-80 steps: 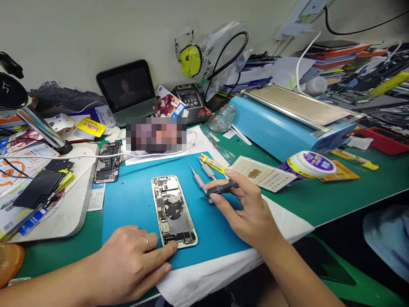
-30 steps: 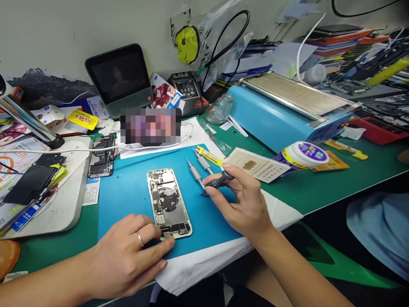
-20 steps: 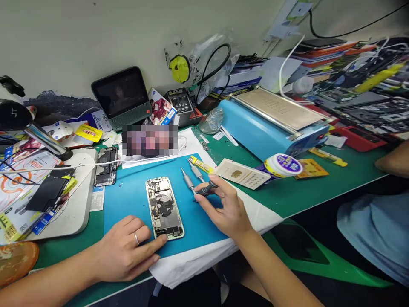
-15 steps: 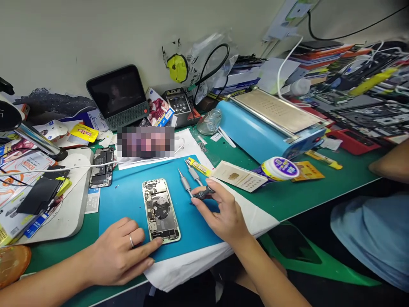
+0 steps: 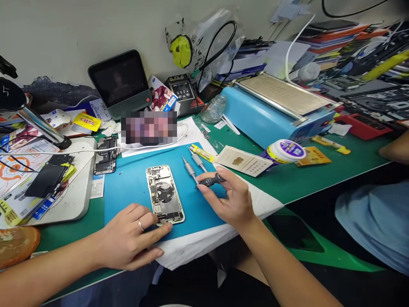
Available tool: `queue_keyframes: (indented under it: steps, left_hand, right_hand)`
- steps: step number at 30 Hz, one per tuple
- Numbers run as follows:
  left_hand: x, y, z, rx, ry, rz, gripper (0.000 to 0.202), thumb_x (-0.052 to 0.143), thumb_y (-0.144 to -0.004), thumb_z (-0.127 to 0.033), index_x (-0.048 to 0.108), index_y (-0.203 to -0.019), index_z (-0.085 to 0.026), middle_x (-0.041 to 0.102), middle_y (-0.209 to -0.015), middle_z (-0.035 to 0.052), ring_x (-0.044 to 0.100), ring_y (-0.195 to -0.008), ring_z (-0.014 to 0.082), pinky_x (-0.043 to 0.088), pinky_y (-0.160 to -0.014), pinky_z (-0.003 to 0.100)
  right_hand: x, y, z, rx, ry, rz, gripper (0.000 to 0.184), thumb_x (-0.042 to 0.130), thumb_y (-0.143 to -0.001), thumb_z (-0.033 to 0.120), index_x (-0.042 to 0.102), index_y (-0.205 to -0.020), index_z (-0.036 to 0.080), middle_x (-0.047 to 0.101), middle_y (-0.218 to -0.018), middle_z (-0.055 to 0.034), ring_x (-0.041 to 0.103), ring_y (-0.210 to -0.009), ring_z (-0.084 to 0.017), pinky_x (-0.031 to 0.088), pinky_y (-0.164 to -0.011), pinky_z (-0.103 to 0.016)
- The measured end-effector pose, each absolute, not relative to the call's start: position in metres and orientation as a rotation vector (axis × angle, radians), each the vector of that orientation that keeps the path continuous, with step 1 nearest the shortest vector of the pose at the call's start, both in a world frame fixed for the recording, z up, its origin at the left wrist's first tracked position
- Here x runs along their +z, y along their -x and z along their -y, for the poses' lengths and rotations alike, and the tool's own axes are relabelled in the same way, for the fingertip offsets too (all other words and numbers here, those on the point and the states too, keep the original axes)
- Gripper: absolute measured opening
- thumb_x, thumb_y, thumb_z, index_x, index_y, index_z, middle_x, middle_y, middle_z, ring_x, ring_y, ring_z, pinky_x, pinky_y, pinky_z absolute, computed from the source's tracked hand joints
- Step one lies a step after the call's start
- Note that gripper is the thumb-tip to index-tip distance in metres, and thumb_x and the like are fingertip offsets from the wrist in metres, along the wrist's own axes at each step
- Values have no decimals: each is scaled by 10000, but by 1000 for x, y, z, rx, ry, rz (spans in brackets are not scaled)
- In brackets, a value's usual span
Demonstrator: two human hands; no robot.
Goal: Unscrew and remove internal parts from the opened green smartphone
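An opened phone (image 5: 165,194) with its circuit board and inner parts bare lies on the blue mat (image 5: 128,170). My left hand (image 5: 134,234) rests at its lower end, index finger stretched along the bottom edge, the other fingers loosely apart; a ring is on one finger. To the right of the phone, my right hand (image 5: 234,198) is closed on a dark-handled screwdriver (image 5: 210,181), held between thumb and fingers above the mat. Two grey screwdrivers lie just beyond it, one nearer (image 5: 189,169) and one farther (image 5: 198,162).
Behind stand a smart display (image 5: 119,81), a glass jar (image 5: 213,109) and a blue machine (image 5: 265,115) with a metal top. A purple-and-white tub (image 5: 284,151) leans by a card (image 5: 244,160). Another opened phone (image 5: 105,155) lies left. A person's blue clothing (image 5: 373,226) shows at right.
The whole scene sits higher in the picture, as the camera has tilted. My left index finger has slid slightly right along the phone's bottom edge. The right hand keeps the screwdriver.
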State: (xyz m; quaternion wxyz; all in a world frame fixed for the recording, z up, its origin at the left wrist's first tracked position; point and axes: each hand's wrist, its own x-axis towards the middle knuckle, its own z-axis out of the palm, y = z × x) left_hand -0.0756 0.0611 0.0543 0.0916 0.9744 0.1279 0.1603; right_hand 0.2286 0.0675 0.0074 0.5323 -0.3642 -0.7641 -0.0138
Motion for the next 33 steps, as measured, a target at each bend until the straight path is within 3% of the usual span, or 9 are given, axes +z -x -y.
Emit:
queue_keyframes:
  steps: [3, 12, 20, 24, 33]
  left_hand:
    - [54, 75, -61, 428, -2918, -420, 459, 548, -1057, -393, 563, -1439, -139, 620, -925, 67, 525, -777, 217, 409, -691, 369]
    - [51, 73, -63, 317, -2933, -453, 567, 522, -1062, -524, 550, -1473, -134, 618, -962, 81, 507, -781, 217, 392, -707, 362]
    - [53, 71, -67, 348, -2897, -366, 404, 490, -1089, -353, 586, -1432, -163, 593, -907, 60, 490, -774, 214, 346, -681, 351]
    - [53, 70, -67, 321, -2900, -372, 427, 523, -1079, -373, 575, -1447, -163, 595, -919, 58, 499, -776, 206, 368, -690, 340]
    - [51, 70, -66, 314, -2874, -398, 424, 442, -1120, -367, 576, -1452, -140, 572, -861, 45, 471, -746, 209, 312, -669, 339]
  right_hand:
    - [8, -228, -67, -71, 858, 1836, 737, 721, -925, 65, 399, -1546, 296, 768, -1069, -65, 805, -880, -219, 712, -808, -412]
    - [9, -228, -67, -34, 845, 1832, 715, 701, -956, 99, 369, -1557, 296, 783, -1050, -50, 799, -823, -193, 709, -761, -383]
    - [9, -232, -63, -4, 801, 1873, 741, 712, -926, 80, 387, -1533, 354, 797, -1040, -29, 802, -859, -205, 697, -819, -426]
    - [7, -234, -63, -2, 820, 1889, 734, 698, -939, 88, 379, -1542, 356, 802, -1048, -32, 802, -852, -207, 697, -830, -441]
    - [10, -233, -59, 0, 826, 1914, 849, 706, -933, 81, 305, -1628, 360, 807, -1040, -49, 795, -813, -203, 700, -682, -354]
